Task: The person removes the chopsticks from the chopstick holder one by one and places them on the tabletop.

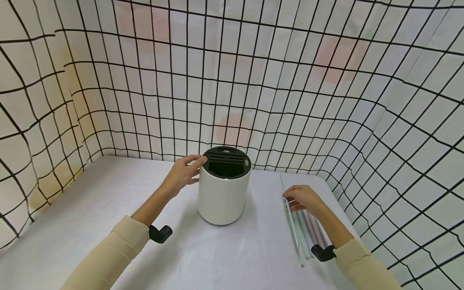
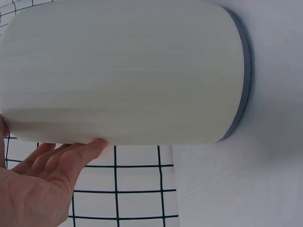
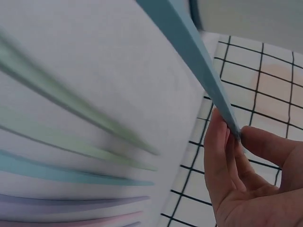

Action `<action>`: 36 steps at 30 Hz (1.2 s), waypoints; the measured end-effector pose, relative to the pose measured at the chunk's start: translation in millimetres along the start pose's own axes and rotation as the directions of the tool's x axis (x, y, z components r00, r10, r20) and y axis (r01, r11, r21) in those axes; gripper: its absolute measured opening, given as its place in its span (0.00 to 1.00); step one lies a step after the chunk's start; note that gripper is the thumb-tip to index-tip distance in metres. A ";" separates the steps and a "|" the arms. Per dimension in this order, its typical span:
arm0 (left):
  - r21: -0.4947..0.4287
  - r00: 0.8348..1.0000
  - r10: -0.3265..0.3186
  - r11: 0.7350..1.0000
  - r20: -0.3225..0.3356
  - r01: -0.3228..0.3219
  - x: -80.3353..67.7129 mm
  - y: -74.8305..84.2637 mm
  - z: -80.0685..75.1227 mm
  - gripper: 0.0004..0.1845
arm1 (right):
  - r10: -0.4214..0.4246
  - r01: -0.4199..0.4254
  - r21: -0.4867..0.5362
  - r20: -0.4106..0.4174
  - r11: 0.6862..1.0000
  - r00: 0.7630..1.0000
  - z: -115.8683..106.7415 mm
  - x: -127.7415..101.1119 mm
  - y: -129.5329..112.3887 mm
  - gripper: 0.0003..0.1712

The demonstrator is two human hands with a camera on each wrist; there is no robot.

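A white cylindrical holder (image 1: 221,197) with a black slotted top (image 1: 226,161) stands upright on the table. My left hand (image 1: 183,173) touches its left side, thumb at the upper rim; the left wrist view shows the fingertips (image 2: 98,144) resting against the smooth wall. Over to the right, my right hand (image 1: 304,197) pinches one end of a long, thin light-blue stick (image 3: 194,52) between thumb and fingers. Under and beside that hand lie several similar pastel sticks (image 1: 302,233), side by side. Green, blue, purple and pink ones are visible in the right wrist view.
A white cloth covers the table (image 1: 217,257). Black wire grid panels (image 1: 224,80) rise along the back and both sides, with white sheeting behind them. Dark wrist mounts (image 1: 160,234) sit on both forearms.
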State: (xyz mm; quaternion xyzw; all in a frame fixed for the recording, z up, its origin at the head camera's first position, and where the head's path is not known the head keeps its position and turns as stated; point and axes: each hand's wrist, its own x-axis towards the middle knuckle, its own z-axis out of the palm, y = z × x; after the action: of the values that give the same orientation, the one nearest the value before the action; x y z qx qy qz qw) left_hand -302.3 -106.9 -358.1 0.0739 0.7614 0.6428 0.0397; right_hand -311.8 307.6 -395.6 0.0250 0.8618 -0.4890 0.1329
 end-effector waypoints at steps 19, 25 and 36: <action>-0.007 1.000 -0.008 1.000 -0.001 0.008 -1.0 0.5 2.1 0.34 | 0.119 -0.119 0.004 0.048 0.993 0.992 23.0 -3.2 37.8 0.10; -0.010 1.000 -0.012 1.000 -0.004 0.012 -0.6 -0.2 1.6 0.35 | 0.095 -0.095 -0.020 0.023 0.995 0.995 25.6 -1.3 43.1 0.10; -0.014 1.000 -0.007 1.000 -0.003 0.007 -0.1 0.0 1.3 0.35 | 0.052 -0.052 -0.007 -0.001 0.999 0.999 28.3 0.6 47.9 0.08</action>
State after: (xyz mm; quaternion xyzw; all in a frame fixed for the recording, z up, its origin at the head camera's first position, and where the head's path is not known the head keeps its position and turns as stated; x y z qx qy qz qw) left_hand -302.0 -105.7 -358.3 0.0698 0.7572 0.6482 0.0412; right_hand -298.3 308.4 -449.6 0.0471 0.8626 -0.4824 0.1451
